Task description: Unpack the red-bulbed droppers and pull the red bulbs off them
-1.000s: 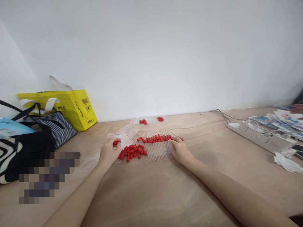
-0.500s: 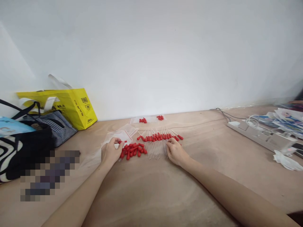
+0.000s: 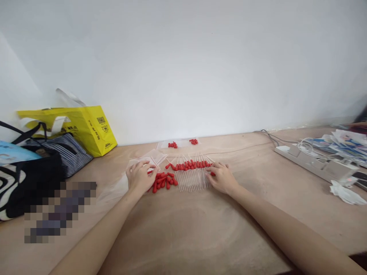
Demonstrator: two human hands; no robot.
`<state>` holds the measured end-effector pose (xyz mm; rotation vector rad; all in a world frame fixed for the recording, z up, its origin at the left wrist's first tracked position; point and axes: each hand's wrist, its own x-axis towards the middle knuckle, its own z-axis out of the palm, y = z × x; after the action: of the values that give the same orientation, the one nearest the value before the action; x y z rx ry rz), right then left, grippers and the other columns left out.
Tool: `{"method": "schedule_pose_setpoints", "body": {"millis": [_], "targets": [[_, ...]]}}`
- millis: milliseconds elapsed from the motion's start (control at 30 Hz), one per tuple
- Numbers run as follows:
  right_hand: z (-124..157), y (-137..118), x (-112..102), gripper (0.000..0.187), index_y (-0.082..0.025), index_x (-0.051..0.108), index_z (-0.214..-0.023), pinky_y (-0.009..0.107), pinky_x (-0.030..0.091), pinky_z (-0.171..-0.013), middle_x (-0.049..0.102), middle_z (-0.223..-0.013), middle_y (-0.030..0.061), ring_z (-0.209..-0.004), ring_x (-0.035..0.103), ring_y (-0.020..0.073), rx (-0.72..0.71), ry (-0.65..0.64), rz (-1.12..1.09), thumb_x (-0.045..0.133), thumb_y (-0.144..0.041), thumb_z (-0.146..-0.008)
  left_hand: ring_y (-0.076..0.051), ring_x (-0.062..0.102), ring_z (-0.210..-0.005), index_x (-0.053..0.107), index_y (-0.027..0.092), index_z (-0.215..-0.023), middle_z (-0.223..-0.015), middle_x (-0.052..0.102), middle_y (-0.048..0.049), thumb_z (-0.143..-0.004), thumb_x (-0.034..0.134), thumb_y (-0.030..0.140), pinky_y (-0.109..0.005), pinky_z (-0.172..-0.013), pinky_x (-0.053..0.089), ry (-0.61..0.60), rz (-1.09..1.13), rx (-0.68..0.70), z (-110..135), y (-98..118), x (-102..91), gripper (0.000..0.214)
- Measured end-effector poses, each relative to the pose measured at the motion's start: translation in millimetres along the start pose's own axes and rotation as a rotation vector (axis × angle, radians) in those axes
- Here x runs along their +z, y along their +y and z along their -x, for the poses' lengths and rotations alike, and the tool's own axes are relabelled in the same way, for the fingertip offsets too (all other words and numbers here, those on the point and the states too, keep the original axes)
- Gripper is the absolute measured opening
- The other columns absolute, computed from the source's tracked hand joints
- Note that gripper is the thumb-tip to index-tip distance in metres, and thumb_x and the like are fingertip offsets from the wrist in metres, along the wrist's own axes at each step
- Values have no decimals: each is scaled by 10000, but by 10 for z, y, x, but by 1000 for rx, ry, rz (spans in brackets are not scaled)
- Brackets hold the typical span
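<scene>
A row of clear thin tubes with red caps lies on the wooden table. Left of it is a loose pile of red caps. My left hand rests curled at the left edge of that pile, over small clear zip bags; whether it holds anything is hidden. My right hand lies at the right end of the tube row, fingers bent down on the last tubes, with a red cap showing under the fingertips.
Two more clear bags with red caps lie near the wall. A yellow bag, a striped bag and a black bag stand at the left. A power strip with cables and papers lie at the right.
My right hand slid right along the tube row to its right end. My left hand shifted slightly right toward the red cap pile. The view tilted a little.
</scene>
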<state>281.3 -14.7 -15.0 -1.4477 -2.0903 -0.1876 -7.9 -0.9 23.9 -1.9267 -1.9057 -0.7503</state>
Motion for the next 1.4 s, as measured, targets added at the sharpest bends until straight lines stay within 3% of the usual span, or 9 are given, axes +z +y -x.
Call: {"method": "schedule_pose_setpoints", "body": {"millis": [200,467,700,800,867,967,1100,1233,1400], "targets": [[-51,233,-126,152,-241,658,-726,306,249,-690,623,-764,26,-800,497,182,95,-115,-13,515,-279,-763,-329,444,-1055,683,229,-655,-1051,586,-142,-696,486,502,-560,-863,253,-123,-46,65,-198,318,120,339],[-65,406,-64,97,-264,660,-697,306,273,-681,627,-763,14,-797,513,190,75,-158,27,570,-250,-731,-366,482,-947,617,188,-472,-896,627,-164,-652,526,463,-603,-787,273,-150,-66,37,-298,351,298,341],[-83,508,-56,111,-254,661,-716,308,260,-689,618,-755,26,-802,506,187,35,-138,55,559,-228,-751,-354,438,-1032,642,186,-535,-1035,579,-150,-701,491,352,-608,-878,204,-41,-62,49,-259,367,183,279],[-89,461,-81,138,-232,650,-719,307,263,-698,610,-734,23,-770,510,171,55,-86,3,521,-206,-764,-324,444,-1043,670,198,-635,-1066,568,-121,-731,490,337,-582,-916,195,110,-59,155,-114,368,64,246],[-87,374,-87,149,-212,639,-743,307,276,-710,604,-742,31,-759,509,167,54,24,-38,497,-229,-783,-291,452,-1053,674,224,-699,-1068,574,-88,-750,498,331,-552,-941,197,185,-37,283,37,384,7,212],[-65,175,-76,221,-198,616,-917,320,292,-757,598,-891,67,-843,497,189,-48,195,-55,498,-339,-795,-266,478,-1039,662,240,-701,-1032,604,-56,-765,515,305,-539,-956,193,204,29,457,275,442,-10,173],[-20,-90,-14,385,-240,508,-1152,395,227,-887,556,-1114,79,-1024,450,223,-319,176,-3,509,-387,-797,-255,503,-1018,657,237,-726,-1020,617,-53,-778,517,283,-530,-966,192,192,111,560,458,535,38,156],[9,-220,97,263,-279,550,-1090,446,141,-947,635,-1010,31,-1054,465,203,-452,146,-16,471,-317,-842,-246,523,-1000,651,233,-724,-1001,629,-52,-790,510,279,-524,-962,212,177,148,595,488,591,29,162],[29,-235,183,212,-254,598,-981,436,150,-951,689,-815,-9,-1001,519,179,-502,190,-50,435,-202,-856,-252,521,-1020,651,237,-738,-1029,629,-51,-796,500,289,-541,-973,192,152,159,604,490,614,-1,170]]}}
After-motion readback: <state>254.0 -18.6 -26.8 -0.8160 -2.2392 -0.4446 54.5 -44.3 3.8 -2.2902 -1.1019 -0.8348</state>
